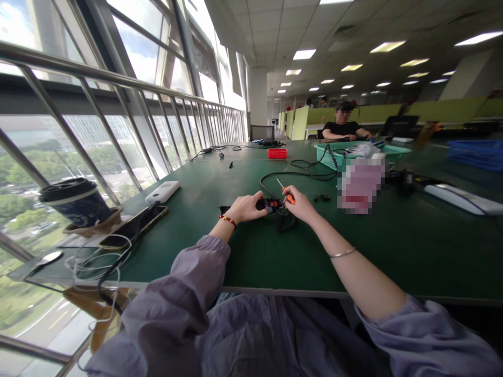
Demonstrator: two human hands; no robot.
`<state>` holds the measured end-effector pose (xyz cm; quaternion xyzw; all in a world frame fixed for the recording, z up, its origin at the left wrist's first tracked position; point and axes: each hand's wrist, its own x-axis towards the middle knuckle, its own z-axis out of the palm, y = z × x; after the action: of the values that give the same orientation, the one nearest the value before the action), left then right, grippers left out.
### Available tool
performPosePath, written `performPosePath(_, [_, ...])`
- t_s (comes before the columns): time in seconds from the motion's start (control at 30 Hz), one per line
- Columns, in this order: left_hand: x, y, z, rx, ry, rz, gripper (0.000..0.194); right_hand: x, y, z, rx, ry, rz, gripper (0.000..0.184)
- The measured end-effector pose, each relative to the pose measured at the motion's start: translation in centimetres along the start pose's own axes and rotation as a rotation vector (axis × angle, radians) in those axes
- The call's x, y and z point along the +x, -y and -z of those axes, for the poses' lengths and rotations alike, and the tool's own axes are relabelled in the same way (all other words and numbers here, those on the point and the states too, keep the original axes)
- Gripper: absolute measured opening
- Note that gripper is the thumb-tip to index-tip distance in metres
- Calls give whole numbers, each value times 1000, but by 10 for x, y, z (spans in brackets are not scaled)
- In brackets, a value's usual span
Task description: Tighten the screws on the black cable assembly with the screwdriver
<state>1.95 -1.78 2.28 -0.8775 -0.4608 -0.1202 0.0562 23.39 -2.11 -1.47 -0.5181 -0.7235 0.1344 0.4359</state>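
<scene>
My left hand (248, 208) is closed around a small black device (271, 206) with red parts, low over the green table (220, 251). Its exact kind I cannot make out. In my right hand (301, 206) is a screwdriver (290, 198) with an orange handle, its thin metal shaft pointing up and away to the left. The fingers of my right hand are beside the device; whether they touch it I cannot tell. A black cable (271, 175) curves over the table behind both hands. Small black pieces (322, 197) lie right of my right hand.
A red box (277, 153) and a green basket (326, 157) stand farther back. At left are a cup (76, 204), a phone (135, 226), a white power bank (163, 192) and white cables (94, 262). Across the table sits a person (341, 128). A railing (129, 81) runs along the left.
</scene>
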Motion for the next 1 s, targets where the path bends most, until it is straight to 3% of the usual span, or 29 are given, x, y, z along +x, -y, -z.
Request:
performPosePath(0.07, [3, 0, 0, -16, 10, -40, 39, 1, -3, 0, -28, 29, 32, 30])
performPosePath(0.2, [8, 2, -3, 20, -77, -126, 34, 3, -7, -2, -64, 114, 89, 34])
performPosePath(0.33, [9, 3, -6, -57, -59, -73, 35, 6, -7, -5, -52, 162, 100, 37])
performPosePath(0.43, [9, 4, -8, -127, -25, -33, 31, 7, -6, -7, -100, 154, 101, 37])
performPosePath(1.0, [15, 13, -14, -210, -86, -32, 32, 8, -7, -14, -222, 65, 111, 33])
